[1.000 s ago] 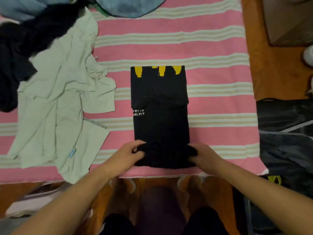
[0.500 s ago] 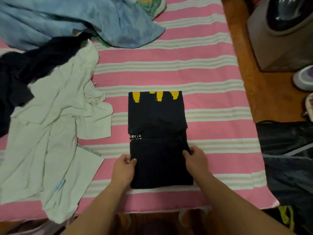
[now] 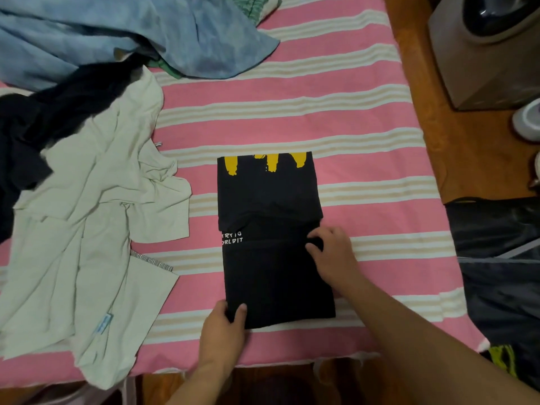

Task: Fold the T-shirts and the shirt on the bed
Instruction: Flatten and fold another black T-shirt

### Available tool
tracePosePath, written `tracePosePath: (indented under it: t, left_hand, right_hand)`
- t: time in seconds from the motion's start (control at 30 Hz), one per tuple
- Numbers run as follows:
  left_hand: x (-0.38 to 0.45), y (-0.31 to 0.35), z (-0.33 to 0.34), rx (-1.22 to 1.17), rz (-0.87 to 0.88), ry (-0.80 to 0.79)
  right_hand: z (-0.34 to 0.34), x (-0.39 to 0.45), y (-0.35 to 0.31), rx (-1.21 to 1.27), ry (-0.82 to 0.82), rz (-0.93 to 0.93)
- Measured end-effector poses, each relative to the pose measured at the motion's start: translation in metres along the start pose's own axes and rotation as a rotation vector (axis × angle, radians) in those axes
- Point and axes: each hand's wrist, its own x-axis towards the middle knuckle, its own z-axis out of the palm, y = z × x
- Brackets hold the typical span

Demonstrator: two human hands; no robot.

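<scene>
A black T-shirt [image 3: 271,200] with yellow print lies folded into a long narrow strip in the middle of the pink striped bed [image 3: 365,135]. Its near end is doubled over, and the folded edge lies just below the white lettering. My left hand [image 3: 225,325] pinches the near left corner of the strip, thumb on top. My right hand [image 3: 330,252] grips the right end of the folded edge with curled fingers. A crumpled pale green T-shirt [image 3: 87,229] lies unfolded on the left of the bed.
A dark garment [image 3: 26,127] and a blue cloth [image 3: 131,33] are heaped at the far left. Dark bags [image 3: 502,273] lie on the wooden floor to the right. A grey appliance [image 3: 485,45] and a shoe [image 3: 529,121] stand further back on the right.
Both hands carried the near end of the black T-shirt up and laid it over the strip. My left hand then drew back to the near left corner; my right hand moved further up.
</scene>
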Motion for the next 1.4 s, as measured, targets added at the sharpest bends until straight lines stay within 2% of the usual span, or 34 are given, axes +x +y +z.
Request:
tracePosePath:
  t: [0.13,0.2,0.23,0.3,0.37,0.4,0.47,0.5,0.57,0.63,0.7,0.87,0.97,1.03,1.1,1.13,1.2,1.23,1.3,1.4]
  left_hand:
    - [0.008,-0.014,-0.009,0.214,0.001,-0.006]
    - [0.007,-0.01,-0.014,0.353,0.076,0.016]
    - [0.007,-0.007,-0.016,0.462,0.198,0.078]
    - [0.006,0.0,-0.016,0.648,0.564,0.171]
    - [0.008,0.001,-0.012,0.783,0.934,0.115]
    - [0.012,0.001,-0.01,0.864,1.051,0.063]
    - [0.021,0.0,-0.006,1.01,1.169,-0.035]
    - [0.026,-0.002,-0.004,1.07,1.195,-0.068]
    - [0.033,-0.005,-0.001,1.165,1.17,-0.128]
    - [0.037,-0.008,0.004,1.206,1.127,-0.146]
    - [0.035,-0.015,0.009,1.232,1.079,-0.137]
    - [0.037,-0.012,0.002,1.152,1.056,-0.179]
    - [0.033,-0.003,-0.007,1.021,1.045,-0.155]
    - [0.025,0.003,-0.015,0.845,0.919,-0.194]
    - [0.017,0.007,-0.03,0.711,0.76,-0.373]
    - [0.01,0.011,-0.039,0.654,0.682,-0.494]
    - [-0.006,0.023,-0.062,0.527,0.54,-0.72]
    - [-0.011,0.03,-0.073,0.46,0.483,-0.782]
    - [-0.011,0.049,-0.093,0.337,0.384,-0.748]
    - [0.009,0.079,-0.102,0.078,0.289,-0.376]
  right_hand:
    - [-0.005,0.02,0.009,0.036,-0.006,0.012]
    - [-0.005,0.023,0.011,0.057,0.006,0.006]
    - [-0.005,0.022,0.011,0.078,0.038,0.005]
    - [-0.004,0.009,0.008,0.032,0.182,-0.048]
    - [-0.001,-0.012,0.003,-0.148,0.329,-0.292]
    - [0.003,-0.027,0.003,-0.242,0.317,-0.471]
    - [0.015,-0.057,0.011,-0.444,0.128,-0.789]
    - [0.021,-0.07,0.019,-0.524,0.019,-0.863]
    - [0.029,-0.082,0.041,-0.594,-0.11,-0.822]
    - [0.027,-0.084,0.058,-0.679,-0.182,-0.667]
    - [0.026,-0.082,0.066,-0.782,-0.229,-0.617]
    - [0.023,-0.078,0.049,-0.88,-0.102,-0.72]
    - [0.024,-0.073,0.04,-0.911,-0.101,-0.731]
    - [0.015,-0.073,0.034,-0.877,-0.202,-0.683]
    - [-0.006,-0.081,0.022,-0.831,-0.369,-0.681]
    - [-0.018,-0.087,0.015,-0.796,-0.502,-0.659]
    - [-0.047,-0.097,-0.004,-0.6,-0.79,-0.494]
    - [-0.059,-0.099,-0.013,-0.475,-0.885,-0.376]
    - [-0.076,-0.093,-0.024,-0.264,-0.901,-0.21]
    - [-0.084,-0.057,-0.03,-0.042,-0.581,-0.1]
